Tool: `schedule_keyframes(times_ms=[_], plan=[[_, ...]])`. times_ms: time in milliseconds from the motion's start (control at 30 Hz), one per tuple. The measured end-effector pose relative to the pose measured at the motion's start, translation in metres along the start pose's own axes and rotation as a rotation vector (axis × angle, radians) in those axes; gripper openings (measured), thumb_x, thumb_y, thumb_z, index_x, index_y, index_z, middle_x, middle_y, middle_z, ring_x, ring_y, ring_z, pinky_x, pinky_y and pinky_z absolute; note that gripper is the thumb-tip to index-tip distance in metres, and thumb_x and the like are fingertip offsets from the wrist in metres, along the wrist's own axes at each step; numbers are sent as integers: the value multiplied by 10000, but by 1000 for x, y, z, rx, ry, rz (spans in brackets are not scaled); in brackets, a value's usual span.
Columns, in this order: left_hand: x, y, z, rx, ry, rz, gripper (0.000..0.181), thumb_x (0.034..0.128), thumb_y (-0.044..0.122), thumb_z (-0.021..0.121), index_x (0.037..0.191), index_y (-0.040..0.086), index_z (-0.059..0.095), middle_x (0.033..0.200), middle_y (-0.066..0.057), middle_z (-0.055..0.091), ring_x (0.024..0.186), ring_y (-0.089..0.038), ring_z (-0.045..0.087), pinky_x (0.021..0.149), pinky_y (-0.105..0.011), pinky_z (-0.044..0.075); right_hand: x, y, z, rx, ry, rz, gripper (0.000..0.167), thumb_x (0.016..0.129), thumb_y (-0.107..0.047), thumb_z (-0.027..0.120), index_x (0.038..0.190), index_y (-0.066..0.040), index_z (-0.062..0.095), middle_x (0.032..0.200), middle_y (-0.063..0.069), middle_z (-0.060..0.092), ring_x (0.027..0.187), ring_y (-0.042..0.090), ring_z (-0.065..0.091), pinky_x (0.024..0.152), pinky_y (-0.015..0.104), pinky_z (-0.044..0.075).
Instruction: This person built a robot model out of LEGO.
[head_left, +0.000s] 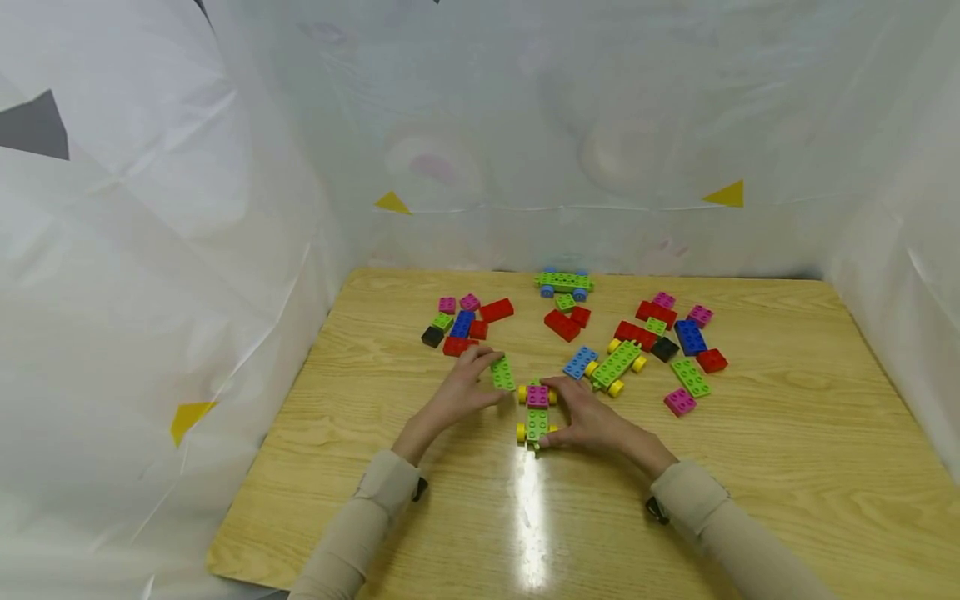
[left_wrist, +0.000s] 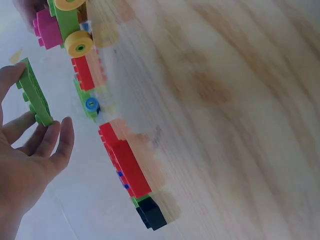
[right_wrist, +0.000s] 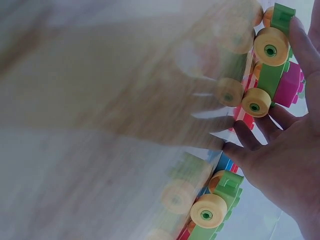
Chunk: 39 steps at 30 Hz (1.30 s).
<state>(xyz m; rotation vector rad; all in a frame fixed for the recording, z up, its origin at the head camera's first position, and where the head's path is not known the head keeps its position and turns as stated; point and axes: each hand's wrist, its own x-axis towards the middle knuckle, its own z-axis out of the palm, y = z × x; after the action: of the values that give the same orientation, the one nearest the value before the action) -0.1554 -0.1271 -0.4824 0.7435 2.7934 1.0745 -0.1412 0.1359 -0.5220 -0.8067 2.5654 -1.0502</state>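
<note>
My left hand (head_left: 467, 386) pinches a flat green plastic plate (head_left: 502, 374), likely light, stiff, best held by its ends. My right hand (head_left: 592, 415) grips a yellow-wheeled green plastic car (head_left: 536, 424).

Lime green marks the near car (head_left: 537, 425), set off by yellow wheels (head_left: 522, 432) and a pink brick (head_left: 537, 396), on the wood-grained tan table (head_left: 300, 483) I see from afar. Left of it, the plate (head_left: 502, 372) is plain lime green. The right car (head_left: 617, 365) repeats green and yellow; the far car (head_left: 566, 282) pairs green with blue wheels (head_left: 580, 294). Red bricks (head_left: 497, 310) dot both sides, black ones (head_left: 432, 336) too. Beige sleeves (head_left: 352, 517) face whitish sheeting (head_left: 525, 150) patterned with yellow triangles (head_left: 726, 194).
</note>
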Motion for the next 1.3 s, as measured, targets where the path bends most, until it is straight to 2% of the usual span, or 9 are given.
schedule_keyframes(times_ms=[333,633,800,1033,1300], plan=[[5,6,8,-42,-16,58,610,833,203,768,1371,67,515,1314,-105,442,1177,-233,456,901,-392,481,-1,2,0,1,7,-6,947,720,-534,796,1440,-97,363,1450,116,385,1321,345,324,1045,553,337],[9,20,20,-16,-108,97,633,854,185,751,1407,48,476,1345,-95,438,1252,-228,433,1020,-351,415,-1,-1,-1,8,-6,-4,942,721,-531,797,1437,-102,358,1450,107,383,1327,342,311,1042,561,337],[10,22,25,-22,-134,117,631,864,174,738,1411,26,460,1354,-103,430,1265,-226,426,1039,-334,397,0,-1,-1,5,-3,-1,921,720,-519,805,1425,-117,370,1440,90,390,1311,325,324,1035,555,349],[9,22,32,-44,-160,93,625,885,214,715,1417,24,449,1375,-92,416,1292,-217,409,1055,-327,378,0,1,0,-5,6,-4,938,710,-543,800,1411,-80,383,1427,121,403,1295,345,344,1022,555,365],[11,26,31,-13,-186,91,598,891,232,708,1414,70,469,1367,-57,421,1286,-187,406,1055,-316,376,0,0,-1,1,3,-18,910,717,-514,810,1413,-108,387,1426,91,408,1290,327,347,1035,542,354]])
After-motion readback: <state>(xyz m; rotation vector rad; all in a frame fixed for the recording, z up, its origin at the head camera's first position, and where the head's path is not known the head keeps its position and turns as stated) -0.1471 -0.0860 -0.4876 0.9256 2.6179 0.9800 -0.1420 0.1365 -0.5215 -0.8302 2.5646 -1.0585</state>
